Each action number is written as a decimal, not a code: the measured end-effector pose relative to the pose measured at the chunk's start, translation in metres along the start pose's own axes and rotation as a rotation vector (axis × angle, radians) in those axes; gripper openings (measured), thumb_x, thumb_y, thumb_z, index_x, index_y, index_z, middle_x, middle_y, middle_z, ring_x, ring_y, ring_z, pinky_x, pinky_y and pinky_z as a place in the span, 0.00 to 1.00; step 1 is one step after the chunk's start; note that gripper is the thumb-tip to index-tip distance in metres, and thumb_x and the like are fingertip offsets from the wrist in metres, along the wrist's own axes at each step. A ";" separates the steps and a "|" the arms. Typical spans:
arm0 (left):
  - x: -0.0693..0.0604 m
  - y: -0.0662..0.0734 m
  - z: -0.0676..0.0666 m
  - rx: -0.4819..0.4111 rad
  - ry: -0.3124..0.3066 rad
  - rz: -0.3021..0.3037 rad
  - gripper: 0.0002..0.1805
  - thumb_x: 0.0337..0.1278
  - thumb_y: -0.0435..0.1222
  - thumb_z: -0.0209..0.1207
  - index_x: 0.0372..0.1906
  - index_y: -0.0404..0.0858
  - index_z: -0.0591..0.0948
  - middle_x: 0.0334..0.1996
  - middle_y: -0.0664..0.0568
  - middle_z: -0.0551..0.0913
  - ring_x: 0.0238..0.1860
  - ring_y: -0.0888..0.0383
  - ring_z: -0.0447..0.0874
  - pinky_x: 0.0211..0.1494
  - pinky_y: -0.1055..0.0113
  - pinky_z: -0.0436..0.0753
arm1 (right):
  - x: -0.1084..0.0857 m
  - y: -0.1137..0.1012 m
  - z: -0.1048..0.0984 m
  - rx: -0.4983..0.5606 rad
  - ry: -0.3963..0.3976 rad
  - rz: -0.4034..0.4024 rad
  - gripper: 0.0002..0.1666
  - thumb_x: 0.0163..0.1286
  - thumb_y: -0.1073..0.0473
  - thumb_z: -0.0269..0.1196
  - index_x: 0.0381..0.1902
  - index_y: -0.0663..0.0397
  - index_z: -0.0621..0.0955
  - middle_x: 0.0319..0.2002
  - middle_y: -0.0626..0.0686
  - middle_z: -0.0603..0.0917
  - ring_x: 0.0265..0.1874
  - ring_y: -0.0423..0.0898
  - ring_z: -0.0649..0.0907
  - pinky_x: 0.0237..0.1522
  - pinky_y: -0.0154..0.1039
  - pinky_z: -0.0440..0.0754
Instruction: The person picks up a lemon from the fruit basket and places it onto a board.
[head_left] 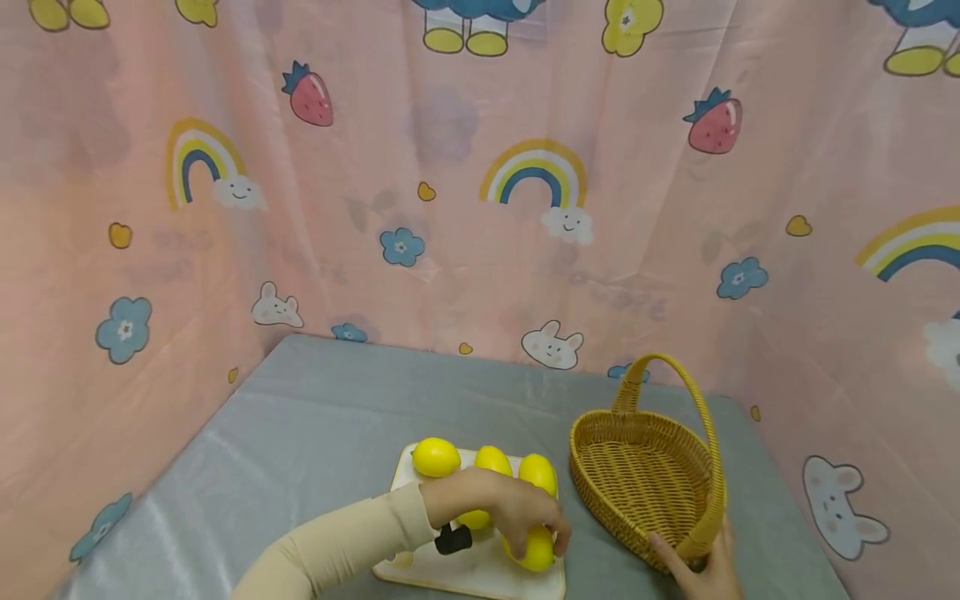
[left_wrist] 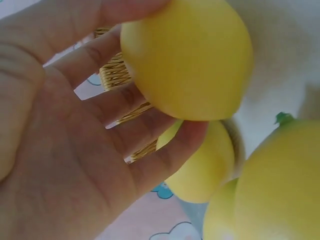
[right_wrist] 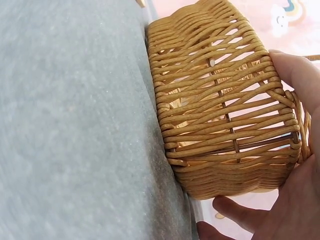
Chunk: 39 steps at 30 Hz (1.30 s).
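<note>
My left hand (head_left: 517,508) reaches over a white tray (head_left: 457,573) and grips a yellow lemon (head_left: 538,550) at its front right. In the left wrist view the thumb and fingers curl round that lemon (left_wrist: 190,60), while the palm (left_wrist: 75,145) stays apart from it. Several more lemons (head_left: 436,457) lie on the tray, one partly hidden under the left forearm. To the right stands a wicker basket (head_left: 637,475) with an arched handle and nothing inside. My right hand (head_left: 708,575) holds its near rim by the handle's base, thumb over the edge (right_wrist: 295,75).
A grey cloth (head_left: 322,433) covers the table. Pink patterned curtains (head_left: 450,292) enclose the back and both sides. The basket's tall handle (head_left: 693,392) arches up beside the tray. A black wrist camera (head_left: 453,539) sits at the left cuff.
</note>
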<state>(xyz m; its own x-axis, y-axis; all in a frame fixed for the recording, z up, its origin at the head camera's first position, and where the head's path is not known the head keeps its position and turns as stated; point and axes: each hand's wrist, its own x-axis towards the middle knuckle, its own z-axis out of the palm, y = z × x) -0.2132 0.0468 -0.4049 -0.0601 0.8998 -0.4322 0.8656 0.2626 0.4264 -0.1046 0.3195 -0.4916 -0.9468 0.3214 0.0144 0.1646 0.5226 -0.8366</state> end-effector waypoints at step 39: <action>-0.036 -0.014 -0.006 -0.030 0.358 0.040 0.14 0.68 0.36 0.61 0.56 0.38 0.81 0.52 0.54 0.82 0.53 0.65 0.78 0.57 0.79 0.72 | 0.002 0.000 0.003 -0.004 0.019 0.032 0.60 0.65 0.46 0.69 0.79 0.64 0.48 0.76 0.71 0.35 0.74 0.70 0.36 0.59 0.79 0.52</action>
<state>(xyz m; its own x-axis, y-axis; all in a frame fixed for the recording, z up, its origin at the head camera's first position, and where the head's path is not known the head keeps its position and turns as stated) -0.2264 0.0127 -0.3904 -0.2016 0.9731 -0.1112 0.8562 0.2302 0.4626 -0.1072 0.3178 -0.4928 -0.9356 0.3531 -0.0021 0.1963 0.5151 -0.8344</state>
